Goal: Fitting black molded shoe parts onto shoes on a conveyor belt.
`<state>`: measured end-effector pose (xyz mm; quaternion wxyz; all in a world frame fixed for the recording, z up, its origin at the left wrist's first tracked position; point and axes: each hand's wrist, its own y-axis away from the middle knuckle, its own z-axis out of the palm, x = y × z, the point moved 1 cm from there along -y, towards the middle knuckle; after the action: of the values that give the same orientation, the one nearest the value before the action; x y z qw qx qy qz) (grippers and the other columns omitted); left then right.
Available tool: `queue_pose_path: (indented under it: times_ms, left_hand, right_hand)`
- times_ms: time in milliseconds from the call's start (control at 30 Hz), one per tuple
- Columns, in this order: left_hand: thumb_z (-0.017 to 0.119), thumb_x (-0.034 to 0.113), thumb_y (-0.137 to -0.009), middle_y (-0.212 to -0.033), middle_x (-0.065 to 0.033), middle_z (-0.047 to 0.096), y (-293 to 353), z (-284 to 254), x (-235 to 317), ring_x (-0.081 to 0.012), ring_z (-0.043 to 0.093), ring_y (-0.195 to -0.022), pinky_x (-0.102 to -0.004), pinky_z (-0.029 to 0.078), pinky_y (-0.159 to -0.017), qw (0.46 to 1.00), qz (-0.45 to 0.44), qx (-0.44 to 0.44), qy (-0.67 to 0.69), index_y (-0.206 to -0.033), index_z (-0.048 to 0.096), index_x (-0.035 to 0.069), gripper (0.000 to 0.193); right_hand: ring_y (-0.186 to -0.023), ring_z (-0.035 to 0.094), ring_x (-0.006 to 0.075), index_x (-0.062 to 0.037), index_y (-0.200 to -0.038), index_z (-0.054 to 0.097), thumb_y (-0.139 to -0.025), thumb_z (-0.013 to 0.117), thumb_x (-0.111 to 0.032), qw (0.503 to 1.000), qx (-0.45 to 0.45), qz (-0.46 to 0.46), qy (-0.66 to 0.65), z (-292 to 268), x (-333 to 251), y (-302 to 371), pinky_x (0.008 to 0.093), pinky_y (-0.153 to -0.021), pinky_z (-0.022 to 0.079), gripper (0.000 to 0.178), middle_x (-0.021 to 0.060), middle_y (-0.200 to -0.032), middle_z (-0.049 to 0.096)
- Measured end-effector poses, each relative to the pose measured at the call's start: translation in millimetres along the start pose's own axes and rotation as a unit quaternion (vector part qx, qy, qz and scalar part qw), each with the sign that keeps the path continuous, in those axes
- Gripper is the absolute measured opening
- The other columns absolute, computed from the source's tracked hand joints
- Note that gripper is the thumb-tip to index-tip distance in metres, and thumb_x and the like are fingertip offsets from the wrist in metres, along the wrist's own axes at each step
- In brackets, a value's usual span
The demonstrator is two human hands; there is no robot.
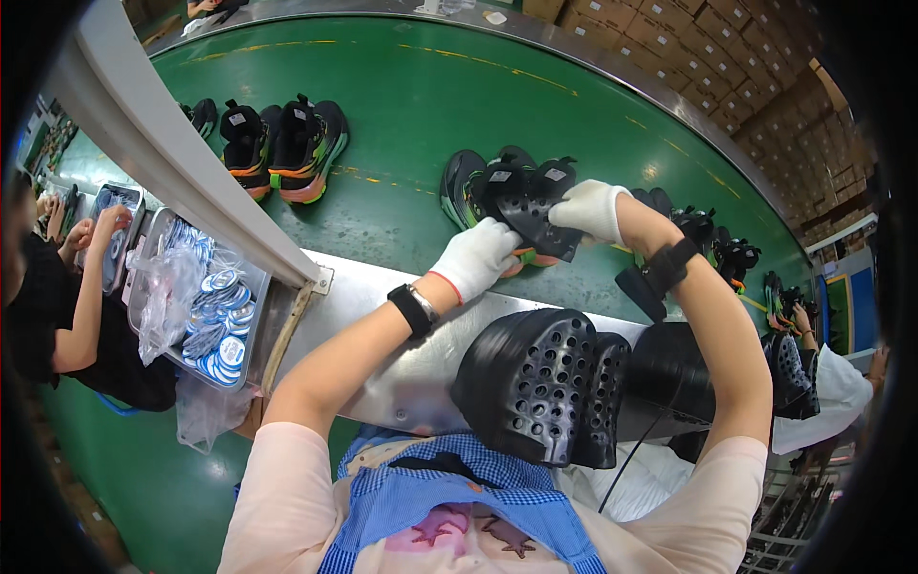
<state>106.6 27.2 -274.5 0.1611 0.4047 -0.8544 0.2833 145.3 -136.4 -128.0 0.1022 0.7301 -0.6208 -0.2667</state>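
Note:
Both my hands wear white gloves and are over a pair of dark sneakers with orange and green trim (pixel 464 185) on the green belt. Between them is a thin black perforated plastic shoe insert (pixel 529 212), tilted over the shoe openings. My right hand (pixel 587 209) pinches its right side. Curled at its lower left edge, my left hand (pixel 480 253) grips it, with the fingertips partly hidden. Close to my body, a nested stack of black perforated shoe inserts (pixel 535 387) rests by the metal ledge (pixel 378 378).
Another sneaker pair (pixel 284 153) stands farther left on the green belt (pixel 402 96); more shoes (pixel 703 230) line the right. A pale post (pixel 191 115) rises at left beside a bin of round blue-white tags (pixel 251 287). Co-workers' arms (pixel 86 297) show at left. Cartons (pixel 660 48) are stacked behind.

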Motion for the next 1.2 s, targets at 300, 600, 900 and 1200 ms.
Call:
queue_pose_path:
  times_ms: [300, 600, 900, 1200]
  left_hand:
    - [0.063, 0.026, -0.084, -0.095, -0.0114, 0.061, 12.2, 1.2, -0.6, -0.0294, 0.058, -0.099, -0.0405, 0.051, -0.080, 0.999, -0.030, 0.018, 0.016, -0.098, 0.063, 0.007, 0.024]
    - [0.065, 0.027, -0.080, -0.095, -0.0135, 0.067, -6.9, -3.1, 2.7, -0.0298, 0.064, -0.095, -0.0405, 0.053, -0.077, 0.997, -0.065, -0.026, -0.032, -0.093, 0.068, 0.006, 0.025]
    - [0.062, 0.028, -0.075, -0.094, -0.0158, 0.071, -47.4, -11.0, -3.1, -0.0313, 0.068, -0.088, -0.0392, 0.053, -0.079, 0.931, -0.114, -0.332, -0.097, -0.091, 0.073, 0.008, 0.029]
    - [0.063, 0.030, -0.071, -0.106, -0.0188, 0.069, -62.5, -2.3, 2.3, -0.0321, 0.065, -0.102, -0.0367, 0.052, -0.087, 0.912, -0.146, -0.367, -0.114, -0.103, 0.072, 0.007, 0.040]
  right_hand:
    - [-0.092, 0.067, 0.0380, 0.0008, -0.095, 0.071, -0.079, 0.052, -0.025, 0.978, 0.036, -0.030, 0.205, 33.4, -38.8, -49.0, 0.0422, -0.080, 0.053, 0.036, 0.0253, -0.096, 0.067]
    - [-0.096, 0.066, 0.0361, -0.0016, -0.100, 0.071, -0.086, 0.057, -0.033, 0.984, -0.047, 0.003, 0.171, 40.2, -51.7, -62.9, 0.0412, -0.085, 0.053, 0.037, 0.0233, -0.103, 0.067]
    - [-0.098, 0.067, 0.0332, -0.0109, -0.104, 0.072, -0.090, 0.056, -0.033, 0.960, 0.029, -0.052, 0.275, 53.6, -44.6, -90.9, 0.0404, -0.084, 0.053, 0.031, 0.0160, -0.105, 0.070]
    - [-0.098, 0.066, 0.0359, -0.0079, -0.107, 0.070, -0.087, 0.058, -0.038, 0.974, 0.051, -0.078, 0.205, 48.4, -29.4, -92.4, 0.0422, -0.084, 0.052, 0.038, 0.0184, -0.106, 0.068]
